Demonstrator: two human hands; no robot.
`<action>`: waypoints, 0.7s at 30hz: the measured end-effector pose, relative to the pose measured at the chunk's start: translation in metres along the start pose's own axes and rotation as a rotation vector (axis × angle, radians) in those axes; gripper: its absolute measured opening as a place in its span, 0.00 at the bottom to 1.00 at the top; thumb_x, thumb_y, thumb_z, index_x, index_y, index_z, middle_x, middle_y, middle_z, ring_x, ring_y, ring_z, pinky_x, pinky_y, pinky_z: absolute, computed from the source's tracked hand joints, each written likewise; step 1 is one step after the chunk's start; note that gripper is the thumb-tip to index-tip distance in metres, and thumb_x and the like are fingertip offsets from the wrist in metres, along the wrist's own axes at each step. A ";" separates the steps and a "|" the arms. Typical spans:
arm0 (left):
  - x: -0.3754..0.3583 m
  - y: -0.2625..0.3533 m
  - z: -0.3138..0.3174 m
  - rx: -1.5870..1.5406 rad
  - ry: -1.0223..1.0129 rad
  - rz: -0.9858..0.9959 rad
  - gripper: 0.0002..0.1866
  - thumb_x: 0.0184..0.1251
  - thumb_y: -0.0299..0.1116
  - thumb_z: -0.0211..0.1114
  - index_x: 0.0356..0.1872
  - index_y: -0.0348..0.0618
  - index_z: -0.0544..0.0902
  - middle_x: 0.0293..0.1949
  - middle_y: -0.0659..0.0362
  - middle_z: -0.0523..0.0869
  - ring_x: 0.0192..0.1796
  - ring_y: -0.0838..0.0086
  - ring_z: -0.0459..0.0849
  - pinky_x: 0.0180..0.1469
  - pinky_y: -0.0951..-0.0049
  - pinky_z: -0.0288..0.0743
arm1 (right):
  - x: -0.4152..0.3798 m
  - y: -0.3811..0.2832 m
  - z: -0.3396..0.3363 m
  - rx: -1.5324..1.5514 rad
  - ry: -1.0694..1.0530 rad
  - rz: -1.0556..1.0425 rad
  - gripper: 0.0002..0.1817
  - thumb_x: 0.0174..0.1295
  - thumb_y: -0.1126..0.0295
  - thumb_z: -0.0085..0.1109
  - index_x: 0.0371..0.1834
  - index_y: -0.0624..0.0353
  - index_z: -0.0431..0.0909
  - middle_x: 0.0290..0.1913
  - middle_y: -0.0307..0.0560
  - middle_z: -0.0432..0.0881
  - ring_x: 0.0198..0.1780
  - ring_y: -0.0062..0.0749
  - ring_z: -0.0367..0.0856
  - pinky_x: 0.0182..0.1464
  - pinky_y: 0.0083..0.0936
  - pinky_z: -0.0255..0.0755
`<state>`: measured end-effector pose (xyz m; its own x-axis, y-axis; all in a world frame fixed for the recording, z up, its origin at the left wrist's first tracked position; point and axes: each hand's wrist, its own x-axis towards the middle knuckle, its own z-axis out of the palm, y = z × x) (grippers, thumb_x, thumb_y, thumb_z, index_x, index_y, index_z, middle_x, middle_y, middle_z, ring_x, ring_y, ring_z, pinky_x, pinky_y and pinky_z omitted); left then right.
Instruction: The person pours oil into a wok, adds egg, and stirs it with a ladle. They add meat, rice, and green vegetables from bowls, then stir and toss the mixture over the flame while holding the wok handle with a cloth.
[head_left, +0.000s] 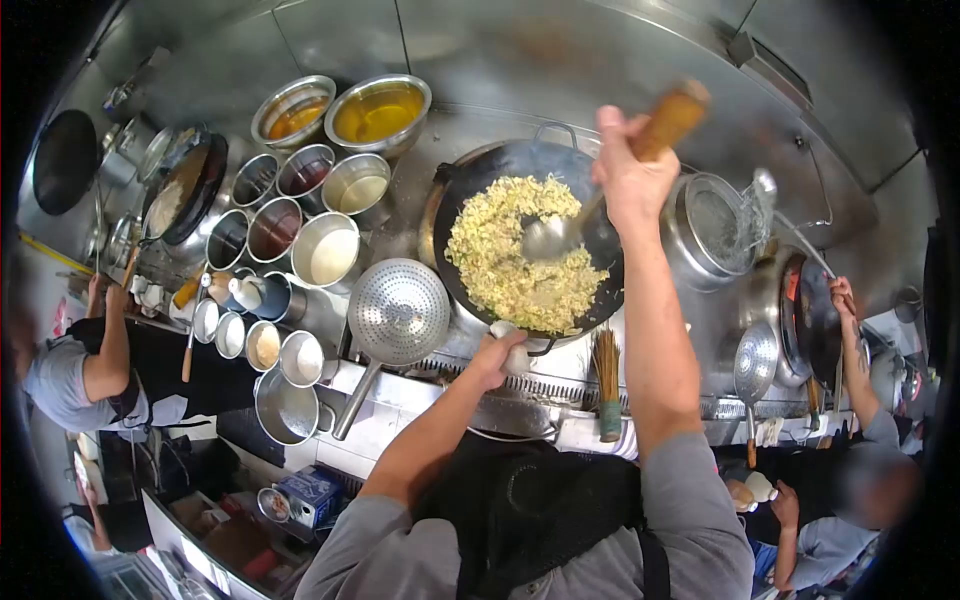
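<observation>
Fried rice [505,270] with egg-yellow and green bits lies spread in a dark wok [590,180] in the middle of the view. My right hand [635,175] grips the wooden handle of a metal ladle [548,240], whose head rests among the rice; the handle's top is blurred. At the wok's near rim, my left hand [488,362] is closed around a pale folded cloth [514,352], close to the wok's loop handle. A perforated strainer [398,310] lies left of the wok. A bamboo brush [607,385] with a green-bound end is between my arms.
Metal bowls of yellow oil [380,110] and several sauce pots [328,250] stand left. Small seasoning cups [264,343] line the near edge. A strainer pot [712,225] sits right. Co-workers work at stoves on the left [75,370] and right [850,530].
</observation>
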<state>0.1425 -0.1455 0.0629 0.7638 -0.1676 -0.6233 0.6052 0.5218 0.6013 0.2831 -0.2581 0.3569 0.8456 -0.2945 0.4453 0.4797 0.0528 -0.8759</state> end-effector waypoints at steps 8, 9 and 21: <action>-0.066 0.024 0.038 -0.181 -0.034 -0.038 0.07 0.67 0.27 0.55 0.43 0.40 0.74 0.34 0.54 0.80 0.33 0.65 0.82 0.31 0.59 0.81 | -0.048 0.023 -0.023 -0.158 -0.243 0.026 0.19 0.62 0.68 0.65 0.18 0.53 0.65 0.12 0.34 0.65 0.11 0.19 0.62 0.15 0.22 0.55; -0.073 0.019 0.036 -0.202 -0.014 -0.129 0.06 0.67 0.28 0.55 0.42 0.41 0.75 0.32 0.55 0.80 0.32 0.65 0.82 0.31 0.60 0.80 | -0.038 0.023 -0.030 -0.043 -0.193 0.283 0.19 0.62 0.69 0.64 0.18 0.53 0.65 0.13 0.34 0.65 0.12 0.18 0.60 0.14 0.22 0.54; -0.119 -0.039 0.045 0.027 0.149 0.190 0.13 0.69 0.33 0.57 0.48 0.35 0.73 0.37 0.53 0.81 0.34 0.68 0.81 0.35 0.65 0.77 | -0.142 0.011 -0.105 -0.065 -0.195 0.012 0.17 0.66 0.67 0.61 0.21 0.57 0.67 0.16 0.32 0.68 0.17 0.18 0.66 0.20 0.21 0.61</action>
<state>0.0380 -0.1840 0.1363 0.8242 0.0582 -0.5633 0.4609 0.5089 0.7270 0.1440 -0.3160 0.2649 0.8837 -0.1036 0.4564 0.4581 -0.0083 -0.8889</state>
